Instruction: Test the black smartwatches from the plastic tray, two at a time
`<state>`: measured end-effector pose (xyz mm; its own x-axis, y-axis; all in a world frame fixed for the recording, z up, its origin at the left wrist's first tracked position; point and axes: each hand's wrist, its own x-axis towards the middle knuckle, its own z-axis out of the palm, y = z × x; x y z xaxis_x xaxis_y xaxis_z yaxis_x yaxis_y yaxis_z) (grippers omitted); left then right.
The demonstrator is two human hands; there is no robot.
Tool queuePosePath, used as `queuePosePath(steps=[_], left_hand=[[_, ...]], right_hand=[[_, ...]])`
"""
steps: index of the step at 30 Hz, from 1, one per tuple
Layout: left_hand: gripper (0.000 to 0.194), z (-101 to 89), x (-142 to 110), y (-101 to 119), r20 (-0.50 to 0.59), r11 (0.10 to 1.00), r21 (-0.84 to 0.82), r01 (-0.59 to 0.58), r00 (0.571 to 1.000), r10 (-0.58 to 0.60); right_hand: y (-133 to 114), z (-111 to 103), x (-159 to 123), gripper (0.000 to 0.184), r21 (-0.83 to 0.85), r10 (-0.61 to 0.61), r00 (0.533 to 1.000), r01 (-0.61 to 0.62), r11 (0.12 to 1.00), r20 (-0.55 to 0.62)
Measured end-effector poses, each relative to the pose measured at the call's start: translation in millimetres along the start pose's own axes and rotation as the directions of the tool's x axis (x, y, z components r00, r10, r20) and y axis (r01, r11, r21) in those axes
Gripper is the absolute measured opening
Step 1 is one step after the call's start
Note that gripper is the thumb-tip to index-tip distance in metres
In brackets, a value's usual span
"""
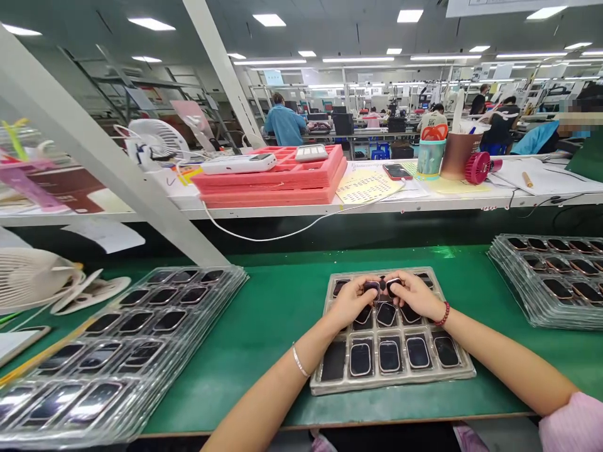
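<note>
A clear plastic tray (396, 380) lies on the green bench in front of me, its pockets filled with dark, rounded-rectangle smartwatch bodies (389, 356) with pale metal rims. Over its back rows, my left hand (351, 302) pinches one watch body (372, 287) between thumb and fingers. Close beside it, my right hand (417, 296) grips another watch body (394, 287), thumb on its dark face. Both pieces are tilted and partly covered by my fingers. Just below them, a watch body (386, 314) sits askew in its pocket. The front-left pocket (333, 361) shows a dark bottom without a rim.
Stacked trays of watch bodies stand at the left (162, 320) and right (558, 267). A white fan (35, 279) is at far left. The shelf ahead holds red foam trays (268, 196), a phone (397, 171) and cups (431, 157). A slanted white post (141, 169) crosses the left side.
</note>
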<state>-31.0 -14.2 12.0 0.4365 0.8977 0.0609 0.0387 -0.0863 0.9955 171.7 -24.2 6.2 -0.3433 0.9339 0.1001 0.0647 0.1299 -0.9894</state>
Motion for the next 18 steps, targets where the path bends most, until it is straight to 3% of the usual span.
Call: queuePosePath(steps=[4, 6, 10, 14, 18], left_hand=[[0.046, -0.7, -0.9, 2.4, -0.018, 1.000, -0.003, 0.015, 1.000, -0.015], [0.049, -0.5, -1.6, 5.8, -0.042, 1.000, -0.001, 0.021, 0.999, -0.021], [0.052, -1.5, -2.9, 12.1, -0.004, 0.990, -0.105, 0.095, 0.995, -0.096], [0.060, -3.8, -2.6, 12.4, 0.029, 0.984, -0.155, 0.088, 0.996, -0.084], [0.068, -4.3, -2.0, 10.2, 0.051, 0.989, -0.131, 0.071, 0.997, -0.065]], right_hand=[[0.1, -0.9, 0.8, 0.026, -0.041, -0.001, 1.000, 0.000, 0.999, -0.026], [-0.5, -2.8, 0.8, 0.039, -0.048, -0.007, 0.999, 0.005, 0.999, -0.042], [-0.8, -10.0, 1.8, 0.057, 0.111, 0.025, 1.000, -0.024, 0.994, -0.011], [-0.2, -17.0, 3.2, 0.061, 0.248, 0.051, 0.998, -0.059, 0.967, 0.036], [-0.9, -17.9, 2.6, 0.058, 0.278, 0.050, 0.997, -0.065, 0.958, 0.062]])
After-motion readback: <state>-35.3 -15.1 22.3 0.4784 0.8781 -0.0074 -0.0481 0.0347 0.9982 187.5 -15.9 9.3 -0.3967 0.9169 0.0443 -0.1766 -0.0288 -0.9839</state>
